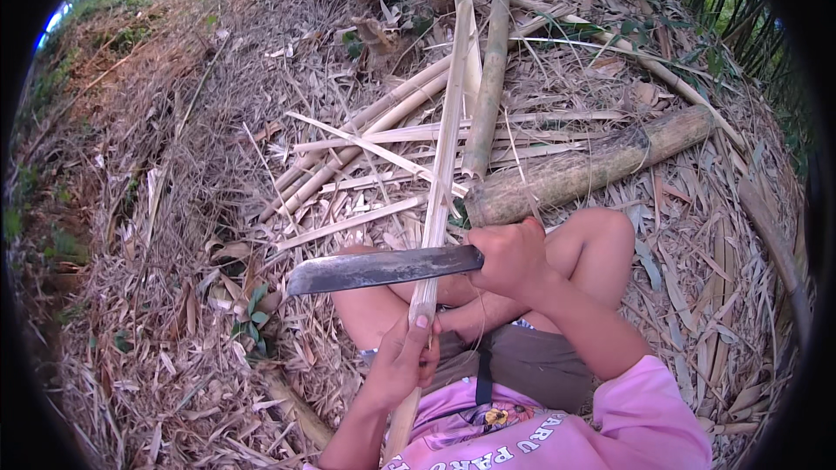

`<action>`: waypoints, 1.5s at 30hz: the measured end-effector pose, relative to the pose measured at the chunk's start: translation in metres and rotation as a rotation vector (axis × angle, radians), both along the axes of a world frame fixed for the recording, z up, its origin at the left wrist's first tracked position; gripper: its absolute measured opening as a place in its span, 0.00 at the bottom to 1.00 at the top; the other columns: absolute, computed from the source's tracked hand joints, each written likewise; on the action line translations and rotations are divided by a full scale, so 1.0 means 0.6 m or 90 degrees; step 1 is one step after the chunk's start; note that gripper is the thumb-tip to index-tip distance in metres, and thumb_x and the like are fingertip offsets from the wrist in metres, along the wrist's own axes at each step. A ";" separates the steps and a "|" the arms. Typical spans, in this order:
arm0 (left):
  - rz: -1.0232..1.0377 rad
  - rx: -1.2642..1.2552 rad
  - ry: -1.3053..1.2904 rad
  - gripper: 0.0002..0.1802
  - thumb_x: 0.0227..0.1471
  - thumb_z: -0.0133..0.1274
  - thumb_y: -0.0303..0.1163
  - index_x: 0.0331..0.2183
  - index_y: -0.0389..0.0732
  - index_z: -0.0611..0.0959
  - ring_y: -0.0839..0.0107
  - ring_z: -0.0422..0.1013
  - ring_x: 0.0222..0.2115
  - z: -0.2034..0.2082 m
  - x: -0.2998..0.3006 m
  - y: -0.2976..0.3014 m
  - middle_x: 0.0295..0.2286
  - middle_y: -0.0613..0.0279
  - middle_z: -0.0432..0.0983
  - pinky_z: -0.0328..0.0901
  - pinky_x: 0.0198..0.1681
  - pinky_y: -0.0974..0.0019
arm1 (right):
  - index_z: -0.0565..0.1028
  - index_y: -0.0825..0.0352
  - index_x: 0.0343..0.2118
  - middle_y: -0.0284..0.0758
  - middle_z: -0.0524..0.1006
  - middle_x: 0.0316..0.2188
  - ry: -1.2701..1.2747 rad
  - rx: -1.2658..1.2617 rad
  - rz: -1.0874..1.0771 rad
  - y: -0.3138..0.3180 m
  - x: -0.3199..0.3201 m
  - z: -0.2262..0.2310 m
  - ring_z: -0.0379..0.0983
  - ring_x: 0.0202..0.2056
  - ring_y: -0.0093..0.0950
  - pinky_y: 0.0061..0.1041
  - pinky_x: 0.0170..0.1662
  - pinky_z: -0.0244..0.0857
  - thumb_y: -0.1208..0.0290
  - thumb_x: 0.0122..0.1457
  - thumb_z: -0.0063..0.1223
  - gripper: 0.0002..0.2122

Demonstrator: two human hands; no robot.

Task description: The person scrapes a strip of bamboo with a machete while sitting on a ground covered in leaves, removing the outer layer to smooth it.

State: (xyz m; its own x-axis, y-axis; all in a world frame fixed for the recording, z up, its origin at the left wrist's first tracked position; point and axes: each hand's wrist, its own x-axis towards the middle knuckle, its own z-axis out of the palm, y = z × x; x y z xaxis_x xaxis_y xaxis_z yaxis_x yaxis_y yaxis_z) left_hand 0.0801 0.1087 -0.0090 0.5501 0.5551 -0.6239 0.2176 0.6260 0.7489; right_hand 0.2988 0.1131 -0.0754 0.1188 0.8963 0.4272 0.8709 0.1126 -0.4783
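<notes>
My right hand [512, 254] is wrapped round the handle of a machete [383, 270]. Its broad dark blade points left and lies across a long pale bamboo strip [442, 174], hiding a short part of it. Lower down, my left hand [407, 355] grips the same strip with the thumb along its top. The strip runs from beside my body, between my crossed legs, away to the far edge of the view. A thick bamboo pole [601, 165] lies just beyond my right hand, and a thinner bamboo pole [489, 78] meets its left end.
Several split bamboo strips [374, 135] lie across bamboo poles [348, 148] ahead of me. Cut stumps [374, 35] stand farther off. A dark curved branch [775, 248] lies at right. Dry leaf litter [174, 296] covers the sloping ground, with a small green plant [253, 318] at left.
</notes>
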 end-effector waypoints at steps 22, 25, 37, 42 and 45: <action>0.048 -0.058 -0.010 0.13 0.68 0.35 0.41 0.37 0.42 0.67 0.81 0.47 0.11 -0.011 -0.023 0.000 0.17 0.71 0.53 0.46 0.13 0.73 | 0.77 0.61 0.23 0.38 0.80 0.25 -0.021 -0.261 0.021 -0.010 -0.011 -0.001 0.80 0.26 0.33 0.43 0.31 0.70 0.57 0.45 0.60 0.12; 0.028 -0.017 0.024 0.13 0.68 0.35 0.41 0.36 0.43 0.67 0.81 0.47 0.11 0.010 -0.016 -0.012 0.17 0.71 0.53 0.45 0.12 0.73 | 0.77 0.60 0.24 0.39 0.79 0.24 0.003 -0.153 0.053 -0.013 -0.019 -0.003 0.80 0.26 0.34 0.45 0.31 0.69 0.56 0.46 0.59 0.12; 0.032 0.027 0.047 0.12 0.68 0.35 0.39 0.36 0.42 0.68 0.80 0.50 0.11 0.004 -0.015 -0.012 0.16 0.70 0.56 0.44 0.12 0.72 | 0.76 0.58 0.19 0.36 0.77 0.17 -0.135 -0.082 0.077 -0.005 -0.014 0.026 0.77 0.21 0.40 0.39 0.26 0.70 0.57 0.44 0.62 0.11; 0.044 -0.065 0.072 0.13 0.67 0.37 0.39 0.36 0.41 0.68 0.79 0.50 0.11 0.001 -0.047 -0.042 0.17 0.69 0.57 0.46 0.12 0.72 | 0.79 0.57 0.22 0.35 0.79 0.21 -0.087 -0.207 -0.132 0.063 0.108 -0.057 0.78 0.21 0.37 0.42 0.28 0.71 0.56 0.41 0.63 0.11; 0.059 -0.093 0.042 0.13 0.67 0.38 0.40 0.36 0.41 0.68 0.79 0.51 0.11 0.001 -0.048 -0.024 0.17 0.69 0.58 0.47 0.12 0.72 | 0.79 0.56 0.24 0.34 0.80 0.22 -0.090 -0.205 -0.123 0.049 0.058 -0.035 0.79 0.24 0.36 0.42 0.26 0.71 0.59 0.44 0.60 0.08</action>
State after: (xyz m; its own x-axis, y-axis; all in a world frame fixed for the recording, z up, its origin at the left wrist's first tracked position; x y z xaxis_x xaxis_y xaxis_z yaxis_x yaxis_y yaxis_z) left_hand 0.0511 0.0942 -0.0082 0.4553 0.5023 -0.7351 0.1993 0.7472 0.6340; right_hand 0.3334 0.1427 -0.0965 0.2580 0.9541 0.1519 0.9213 -0.1957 -0.3359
